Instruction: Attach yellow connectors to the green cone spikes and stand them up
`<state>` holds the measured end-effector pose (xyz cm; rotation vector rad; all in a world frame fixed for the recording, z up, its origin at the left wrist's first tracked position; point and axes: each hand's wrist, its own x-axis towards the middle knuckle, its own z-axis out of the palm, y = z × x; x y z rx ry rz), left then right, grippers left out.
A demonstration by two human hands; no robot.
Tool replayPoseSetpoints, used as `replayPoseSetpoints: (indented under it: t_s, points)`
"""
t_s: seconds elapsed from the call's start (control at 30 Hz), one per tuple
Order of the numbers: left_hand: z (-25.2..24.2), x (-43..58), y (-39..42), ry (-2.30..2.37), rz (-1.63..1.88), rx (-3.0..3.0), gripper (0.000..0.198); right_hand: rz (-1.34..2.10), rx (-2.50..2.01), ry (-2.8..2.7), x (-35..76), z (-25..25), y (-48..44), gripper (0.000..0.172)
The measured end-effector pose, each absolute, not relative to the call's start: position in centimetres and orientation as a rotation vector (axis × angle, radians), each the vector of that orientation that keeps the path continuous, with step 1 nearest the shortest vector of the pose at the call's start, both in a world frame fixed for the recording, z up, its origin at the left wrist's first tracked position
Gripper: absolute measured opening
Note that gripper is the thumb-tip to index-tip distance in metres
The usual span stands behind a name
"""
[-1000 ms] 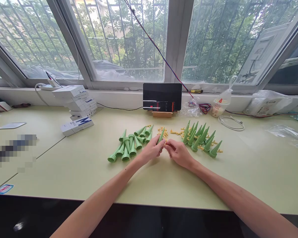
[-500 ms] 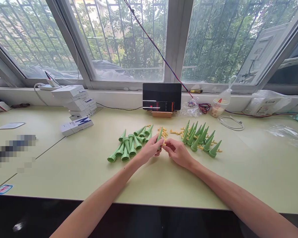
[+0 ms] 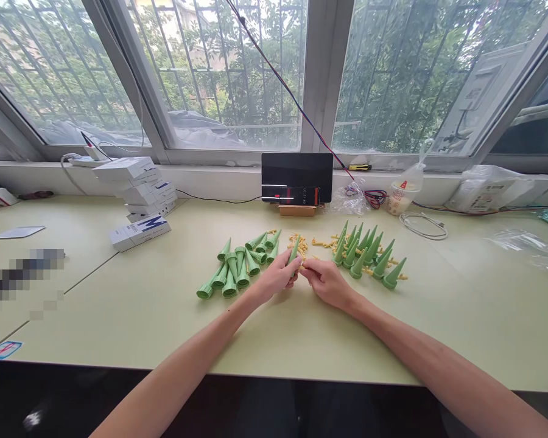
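Note:
My left hand point(image 3: 276, 277) is closed round a green plastic cone point(image 3: 295, 250), its tip pointing up and away from me. My right hand point(image 3: 326, 281) pinches a small yellow part point(image 3: 302, 266) right against the cone's side. To the left of my hands lies a heap of several green cones point(image 3: 237, 266) on their sides. On the right, several green cones point(image 3: 368, 254) stand upright with yellow parts fitted. A scatter of loose yellow parts point(image 3: 301, 242) lies just beyond my hands.
The pale green table point(image 3: 132, 304) runs up to a window sill. On it are a black tablet with a phone on a stand point(image 3: 296, 182), a stack of white boxes point(image 3: 134, 191), a white cable point(image 3: 422, 225), a plastic-bagged cup point(image 3: 404, 191) and clear bags point(image 3: 525, 246).
Both hands stay together at the table's middle; the cone has shifted only slightly left as the right hand's pinch closes in on it.

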<state>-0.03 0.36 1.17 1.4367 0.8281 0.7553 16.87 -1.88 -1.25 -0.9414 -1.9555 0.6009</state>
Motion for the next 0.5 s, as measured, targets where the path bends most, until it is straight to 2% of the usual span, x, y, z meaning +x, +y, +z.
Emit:
replayPoseSetpoints:
  t_s: [0.5]
  points:
    - [1.56, 0.27, -0.02, 0.852, 0.819, 1.552, 0.03, 0.645, -1.019, -1.928, 16.8, -1.2, -1.97, 0.031]
